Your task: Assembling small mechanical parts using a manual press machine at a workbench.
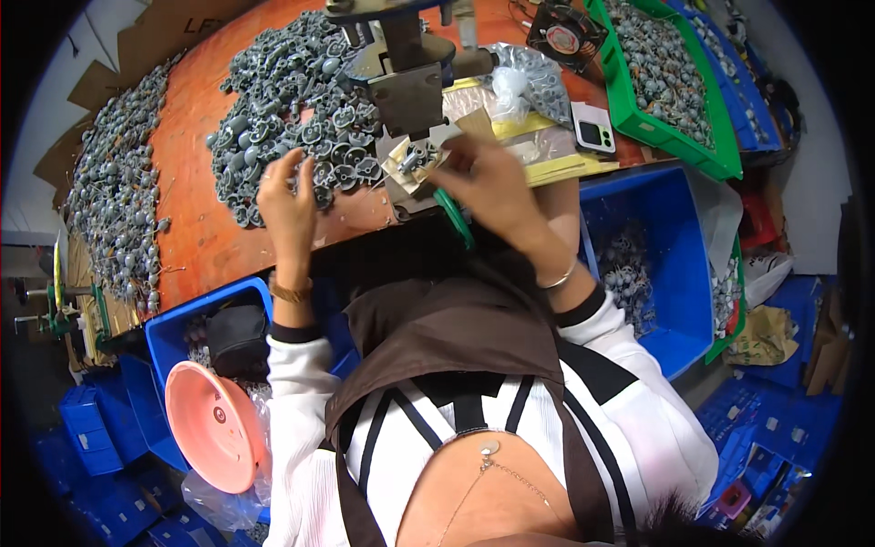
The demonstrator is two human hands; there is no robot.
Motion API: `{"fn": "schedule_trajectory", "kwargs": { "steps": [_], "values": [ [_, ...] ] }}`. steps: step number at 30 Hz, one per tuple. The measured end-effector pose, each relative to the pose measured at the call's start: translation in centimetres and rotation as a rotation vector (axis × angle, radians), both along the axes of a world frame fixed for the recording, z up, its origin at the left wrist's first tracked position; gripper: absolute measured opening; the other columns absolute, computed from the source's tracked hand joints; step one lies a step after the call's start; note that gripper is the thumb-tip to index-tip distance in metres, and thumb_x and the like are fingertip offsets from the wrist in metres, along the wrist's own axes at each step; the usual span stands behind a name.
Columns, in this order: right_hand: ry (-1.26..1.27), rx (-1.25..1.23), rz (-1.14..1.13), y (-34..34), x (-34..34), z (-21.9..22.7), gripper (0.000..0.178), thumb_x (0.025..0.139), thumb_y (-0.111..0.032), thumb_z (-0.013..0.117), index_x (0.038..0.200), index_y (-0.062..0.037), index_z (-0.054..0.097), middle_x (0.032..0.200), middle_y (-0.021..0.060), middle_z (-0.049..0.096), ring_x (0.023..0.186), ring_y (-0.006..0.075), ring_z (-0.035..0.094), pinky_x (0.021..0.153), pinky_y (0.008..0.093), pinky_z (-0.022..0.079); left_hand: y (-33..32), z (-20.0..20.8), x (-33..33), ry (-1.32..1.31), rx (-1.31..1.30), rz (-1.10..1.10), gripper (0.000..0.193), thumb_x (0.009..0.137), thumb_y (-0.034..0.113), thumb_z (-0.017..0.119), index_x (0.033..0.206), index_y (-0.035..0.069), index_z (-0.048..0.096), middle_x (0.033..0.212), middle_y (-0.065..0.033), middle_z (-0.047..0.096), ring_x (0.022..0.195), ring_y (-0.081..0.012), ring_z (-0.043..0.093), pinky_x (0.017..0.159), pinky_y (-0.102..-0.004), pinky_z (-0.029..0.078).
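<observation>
My left hand (288, 205) is over the near edge of a pile of small grey moulded parts (301, 109), its thumb and fingertips apart with nothing visible between them. My right hand (497, 187) is bent at a cream-coloured fixture block (401, 169) under a metal bench press (407, 96). Its fingers are curled together at the block's right side; what they pinch, if anything, is hidden. A small grey and metallic part (417, 157) sits in the block. Below that hand a green handle (454, 219) slants down.
Another heap of grey parts with wires (118, 191) covers the orange table's left end. At right are a phone (592, 129), a small fan (567, 35) and a green crate (665, 82) of parts. Blue bins (670, 273) flank my lap, and a pink basin (214, 428) stands at lower left.
</observation>
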State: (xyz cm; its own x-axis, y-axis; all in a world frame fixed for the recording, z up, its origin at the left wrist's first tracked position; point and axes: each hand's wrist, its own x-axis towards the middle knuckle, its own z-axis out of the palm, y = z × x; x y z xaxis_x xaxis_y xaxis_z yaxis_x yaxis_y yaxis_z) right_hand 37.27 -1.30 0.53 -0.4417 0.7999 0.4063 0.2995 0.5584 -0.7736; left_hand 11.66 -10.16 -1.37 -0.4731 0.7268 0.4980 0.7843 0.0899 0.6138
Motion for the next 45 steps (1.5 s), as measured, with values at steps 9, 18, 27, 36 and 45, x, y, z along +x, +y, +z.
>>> {"fn": "schedule_trajectory", "kwargs": {
  "steps": [9, 18, 27, 36, 45],
  "values": [
    [0.143, -0.318, 0.02, -2.3, 5.5, 3.8, 0.011, 0.081, -0.009, 0.071, 0.083, -0.0001, 0.065, 0.073, 0.0027, 0.065, 0.068, 0.0065, 0.059, 0.059, 0.0222, 0.045, 5.7, -1.1, -4.1, 0.505, -0.282, 0.123, 0.028, 0.083, 0.031, 0.069, 0.096, 0.007, 0.071, 0.093, -0.0128, 0.068, 0.088, -0.032, 0.062, 0.077, -0.0397, 0.048],
    [-0.337, -0.039, -0.591, -0.2, 23.4, 7.9, 0.014, 0.087, -0.012, 0.065, 0.085, 0.0019, 0.066, 0.07, 0.0009, 0.062, 0.065, 0.0069, 0.055, 0.059, 0.0207, 0.042, 2.8, 0.3, 0.0, -0.066, 0.146, -0.143, 0.018, 0.084, 0.001, 0.065, 0.102, 0.001, 0.068, 0.105, -0.0086, 0.066, 0.095, -0.0196, 0.064, 0.083, -0.0314, 0.05],
    [-0.542, 0.271, -0.811, 29.4, 23.4, -0.5, 0.037, 0.082, -0.04, 0.066, 0.091, -0.0052, 0.071, 0.082, 0.0176, 0.07, 0.076, 0.0307, 0.068, 0.068, 0.0403, 0.052, 3.3, -3.2, 9.4, -0.188, 0.099, -0.346, 0.024, 0.072, -0.005, 0.071, 0.094, 0.004, 0.071, 0.099, -0.013, 0.066, 0.093, -0.0253, 0.062, 0.084, -0.0351, 0.048],
    [0.24, 0.281, -0.663, 35.5, 25.6, 1.5, 0.027, 0.083, -0.029, 0.064, 0.083, -0.002, 0.069, 0.078, 0.0059, 0.068, 0.066, 0.0154, 0.057, 0.063, 0.0334, 0.046, 4.1, -1.8, 9.3, -0.102, 0.065, -0.424, 0.016, 0.076, 0.0, 0.069, 0.092, 0.004, 0.069, 0.086, -0.0106, 0.065, 0.081, -0.0243, 0.059, 0.079, -0.0332, 0.044],
    [0.027, 0.179, -0.436, 26.5, 26.8, 1.6, 0.019, 0.081, -0.02, 0.068, 0.075, -0.0014, 0.067, 0.072, 0.0014, 0.066, 0.067, 0.0061, 0.054, 0.061, 0.0236, 0.043, 4.5, 0.5, 6.8, -0.186, -0.179, -0.682, 0.019, 0.079, -0.003, 0.062, 0.097, 0.003, 0.068, 0.076, -0.0078, 0.062, 0.061, -0.0173, 0.051, 0.059, -0.0262, 0.04]
  ]
}}
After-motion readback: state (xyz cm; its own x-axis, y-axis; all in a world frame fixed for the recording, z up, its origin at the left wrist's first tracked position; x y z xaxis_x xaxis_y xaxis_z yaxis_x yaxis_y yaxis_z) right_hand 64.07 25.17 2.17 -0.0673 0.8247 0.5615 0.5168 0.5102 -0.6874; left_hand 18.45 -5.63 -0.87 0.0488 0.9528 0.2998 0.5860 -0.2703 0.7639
